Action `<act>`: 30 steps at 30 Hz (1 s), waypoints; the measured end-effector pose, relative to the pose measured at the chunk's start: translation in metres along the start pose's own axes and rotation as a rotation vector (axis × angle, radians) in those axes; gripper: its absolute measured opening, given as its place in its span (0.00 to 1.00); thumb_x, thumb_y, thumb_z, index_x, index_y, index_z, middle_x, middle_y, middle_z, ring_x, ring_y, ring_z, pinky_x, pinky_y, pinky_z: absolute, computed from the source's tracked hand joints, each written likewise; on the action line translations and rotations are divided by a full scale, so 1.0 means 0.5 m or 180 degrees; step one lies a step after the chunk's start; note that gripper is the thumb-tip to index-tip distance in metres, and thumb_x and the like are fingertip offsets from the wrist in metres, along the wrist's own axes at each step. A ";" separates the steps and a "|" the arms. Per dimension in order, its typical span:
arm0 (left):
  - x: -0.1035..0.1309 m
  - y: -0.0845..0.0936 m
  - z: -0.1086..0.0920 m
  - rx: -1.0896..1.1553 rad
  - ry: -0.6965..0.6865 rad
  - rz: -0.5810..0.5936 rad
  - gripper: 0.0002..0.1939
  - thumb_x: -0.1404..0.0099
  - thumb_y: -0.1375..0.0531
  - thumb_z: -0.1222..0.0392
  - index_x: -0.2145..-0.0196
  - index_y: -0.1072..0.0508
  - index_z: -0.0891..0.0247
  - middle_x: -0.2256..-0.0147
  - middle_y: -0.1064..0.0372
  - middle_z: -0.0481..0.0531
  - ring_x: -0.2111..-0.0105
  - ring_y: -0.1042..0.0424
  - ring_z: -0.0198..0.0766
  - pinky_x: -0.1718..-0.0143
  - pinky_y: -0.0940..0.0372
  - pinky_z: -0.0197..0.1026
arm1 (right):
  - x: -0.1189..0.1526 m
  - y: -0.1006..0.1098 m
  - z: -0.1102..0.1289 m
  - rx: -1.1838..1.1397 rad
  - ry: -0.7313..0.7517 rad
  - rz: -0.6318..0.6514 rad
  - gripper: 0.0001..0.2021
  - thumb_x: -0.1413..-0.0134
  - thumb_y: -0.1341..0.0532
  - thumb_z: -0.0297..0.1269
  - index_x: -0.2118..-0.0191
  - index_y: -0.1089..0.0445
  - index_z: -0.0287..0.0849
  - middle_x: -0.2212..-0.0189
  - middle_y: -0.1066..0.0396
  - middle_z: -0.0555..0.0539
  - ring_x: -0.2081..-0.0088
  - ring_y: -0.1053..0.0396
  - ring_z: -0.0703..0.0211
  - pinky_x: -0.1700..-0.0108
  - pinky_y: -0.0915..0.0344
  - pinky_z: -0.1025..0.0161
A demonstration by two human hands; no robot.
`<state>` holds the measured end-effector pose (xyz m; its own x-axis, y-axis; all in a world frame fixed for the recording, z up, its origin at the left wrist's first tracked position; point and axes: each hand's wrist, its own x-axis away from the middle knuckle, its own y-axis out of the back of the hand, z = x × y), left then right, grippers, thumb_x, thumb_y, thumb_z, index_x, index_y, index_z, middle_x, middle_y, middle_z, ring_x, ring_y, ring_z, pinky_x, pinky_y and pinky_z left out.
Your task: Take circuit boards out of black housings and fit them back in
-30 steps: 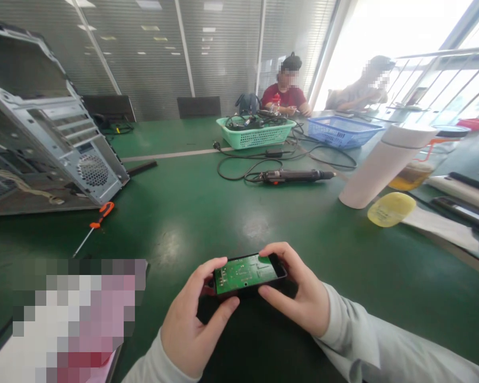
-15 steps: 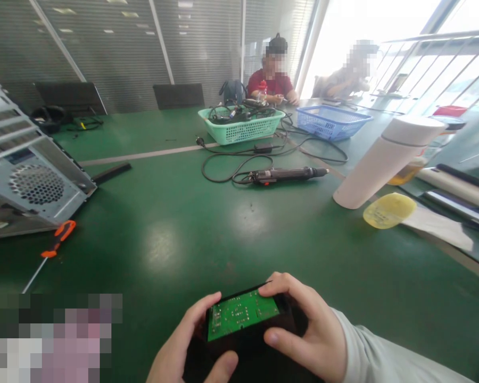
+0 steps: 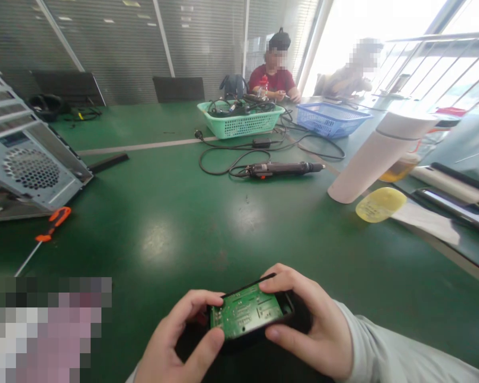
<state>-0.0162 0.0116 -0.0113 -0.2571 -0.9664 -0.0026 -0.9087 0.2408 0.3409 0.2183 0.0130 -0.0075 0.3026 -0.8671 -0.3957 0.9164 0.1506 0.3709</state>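
Note:
A green circuit board (image 3: 245, 313) sits inside a black plastic housing (image 3: 289, 309), its soldered face turned up toward me. My left hand (image 3: 183, 335) grips the housing's left end, with thumb and forefinger at the board's left edge. At the other end, my right hand (image 3: 309, 319) is closed on the housing, forefinger on the far rim and thumb against the near side. Both hands hold it just above the green table (image 3: 191, 213). The underside of the housing is dark and hard to make out.
An electric screwdriver (image 3: 285, 169) lies ahead with its cable. Behind it stand a green basket (image 3: 243, 126) of cables and a blue basket (image 3: 331, 119). A metal computer case (image 3: 32, 159) and orange-handled screwdriver (image 3: 54, 223) are left; a white bottle (image 3: 367, 165) is right. Two people sit beyond.
The housing has tilted, so the board catches more light and its right end shows a gap. My left thumb has moved up from the near side onto the board's left corner.

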 end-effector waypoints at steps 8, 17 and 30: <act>-0.050 -0.032 -0.024 0.1024 0.0556 0.0130 0.09 0.47 0.34 0.56 0.68 0.25 0.60 0.66 0.23 0.51 0.66 0.24 0.41 0.68 0.29 0.37 | -0.012 0.014 -0.002 -0.0063 -0.0229 -0.0123 0.13 0.45 0.38 0.39 0.55 0.35 0.43 0.64 0.33 0.46 0.62 0.33 0.59 0.62 0.36 0.64; -0.046 -0.022 -0.038 0.0995 0.0438 -0.0314 0.04 0.48 0.34 0.59 0.73 0.25 0.61 0.62 0.26 0.53 0.62 0.27 0.42 0.74 0.34 0.33 | -0.010 0.007 0.006 -0.0137 -0.0382 0.0048 0.14 0.46 0.37 0.39 0.55 0.35 0.43 0.64 0.34 0.48 0.65 0.35 0.61 0.64 0.37 0.64; -0.029 -0.020 -0.043 0.0019 -0.0319 -0.0714 0.04 0.43 0.38 0.59 0.69 0.23 0.58 0.65 0.26 0.51 0.62 0.28 0.42 0.65 0.32 0.39 | -0.006 0.004 0.011 -0.0465 -0.0831 0.0200 0.28 0.47 0.36 0.38 0.42 0.42 0.45 0.54 0.33 0.45 0.58 0.33 0.57 0.58 0.34 0.63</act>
<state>0.0038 0.0212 0.0055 -0.0796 -0.9821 -0.1708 -0.9486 0.0220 0.3157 0.2177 0.0131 -0.0009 0.2996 -0.9438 -0.1394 0.9318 0.2580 0.2555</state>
